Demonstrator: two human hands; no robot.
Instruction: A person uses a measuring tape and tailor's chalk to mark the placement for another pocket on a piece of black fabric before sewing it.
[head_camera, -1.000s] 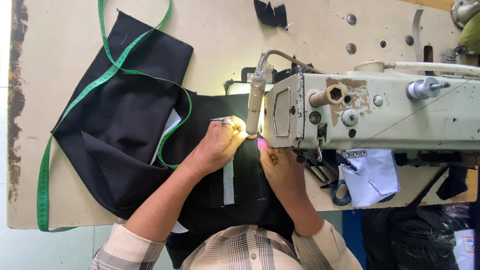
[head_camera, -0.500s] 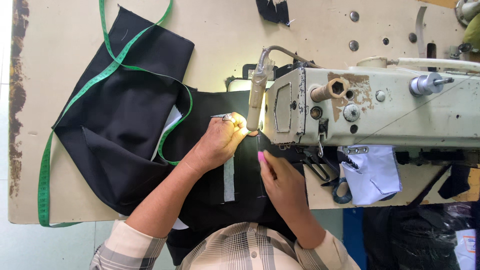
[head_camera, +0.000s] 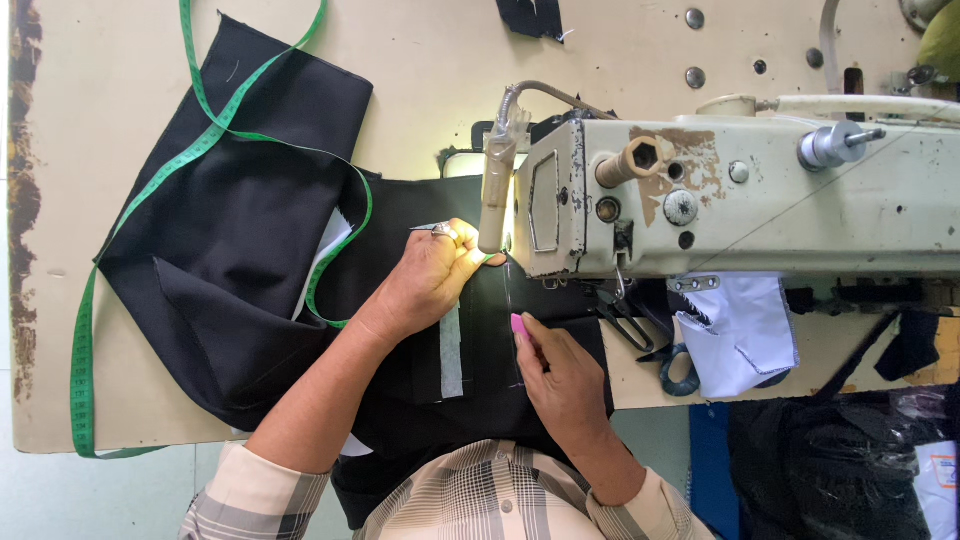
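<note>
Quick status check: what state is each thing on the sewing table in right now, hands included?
Left hand: pressed flat on the black fabric by the needle area.
Right hand: holding a pink chalk piece against the fabric.
Black fabric: spread out, partly folded.
Green measuring tape: draped loosely across the fabric.
Machine lamp: lit.
Scissors: lying by the machine base, untouched.
</note>
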